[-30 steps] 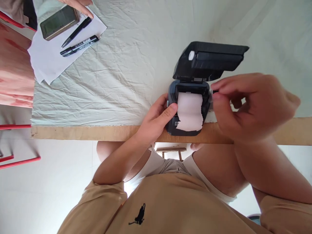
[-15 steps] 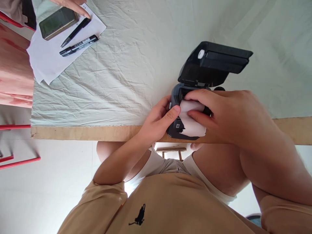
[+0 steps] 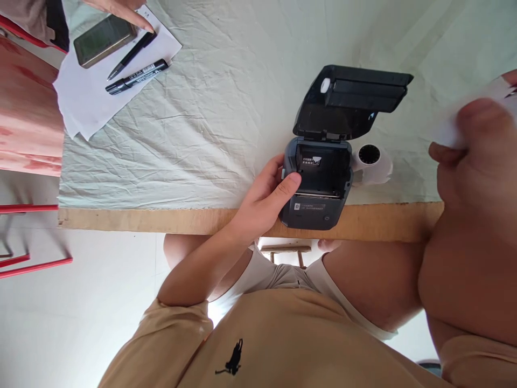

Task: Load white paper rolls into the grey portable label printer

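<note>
A dark label printer [image 3: 315, 215] stands at the table's front edge, its lid [image 3: 355, 102] swung up and its paper bay bare inside. My left hand [image 3: 264, 202] grips the printer's left side, thumb over the top rim. Out to the right, my right hand [image 3: 480, 145] is smeared by motion, its fingers closed round a white paper roll [image 3: 446, 129] that is blurred too. Another white roll with a black core [image 3: 369, 156] rests against the printer's right side.
At the upper left, another person's hand [image 3: 127, 11] points at a black pen [image 3: 131, 54] on white paper [image 3: 84, 102], beside a phone [image 3: 105, 40] and a marker [image 3: 137, 77]. Part of another hand [image 3: 511, 77] shows at the right edge. A pale cloth [image 3: 202, 134] covers the table.
The paper roll has come out of the printer's bay, and my right hand has carried it far right. My left hand stays on the printer. The other roll is now uncovered.
</note>
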The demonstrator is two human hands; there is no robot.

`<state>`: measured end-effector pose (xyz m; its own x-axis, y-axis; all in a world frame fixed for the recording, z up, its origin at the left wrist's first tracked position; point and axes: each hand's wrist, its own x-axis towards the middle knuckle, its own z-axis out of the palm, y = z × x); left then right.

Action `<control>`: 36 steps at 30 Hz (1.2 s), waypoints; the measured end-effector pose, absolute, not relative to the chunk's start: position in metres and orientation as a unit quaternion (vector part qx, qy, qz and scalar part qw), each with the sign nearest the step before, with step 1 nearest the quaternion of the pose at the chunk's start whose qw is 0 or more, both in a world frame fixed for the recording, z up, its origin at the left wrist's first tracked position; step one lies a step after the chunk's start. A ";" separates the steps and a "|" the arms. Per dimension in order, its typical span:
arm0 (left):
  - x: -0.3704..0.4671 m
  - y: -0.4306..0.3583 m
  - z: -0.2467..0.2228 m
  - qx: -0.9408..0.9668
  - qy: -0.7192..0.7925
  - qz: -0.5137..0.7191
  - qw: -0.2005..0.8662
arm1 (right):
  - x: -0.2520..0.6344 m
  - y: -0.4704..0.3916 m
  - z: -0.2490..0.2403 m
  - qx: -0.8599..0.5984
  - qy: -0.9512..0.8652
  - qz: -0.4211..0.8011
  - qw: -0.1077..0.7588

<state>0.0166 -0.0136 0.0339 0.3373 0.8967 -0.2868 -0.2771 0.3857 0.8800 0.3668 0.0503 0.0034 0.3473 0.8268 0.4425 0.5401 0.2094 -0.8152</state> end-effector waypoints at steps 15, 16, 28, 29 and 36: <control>0.015 -0.013 0.036 0.385 0.411 0.398 0.724 | 0.360 0.027 0.005 -0.688 -0.675 0.049 0.262; 0.015 -0.013 0.036 0.386 0.412 0.396 0.724 | 0.359 0.026 0.004 -0.678 -0.682 0.020 0.272; 0.015 -0.012 0.032 0.390 0.405 0.397 0.725 | 0.294 -0.018 0.025 -0.504 -0.791 -0.106 0.330; 0.015 -0.012 0.032 0.390 0.406 0.397 0.725 | 0.292 -0.019 0.023 -0.521 -0.786 -0.102 0.318; 0.015 -0.012 0.031 0.389 0.400 0.397 0.729 | 0.301 -0.020 0.023 -0.512 -0.810 -0.028 0.284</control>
<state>0.0154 -0.0119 0.0315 0.3651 0.8895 -0.2748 -0.2665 0.3826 0.8846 0.3008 -0.0201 0.0230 -0.3138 0.8138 0.4891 0.8456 0.4738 -0.2459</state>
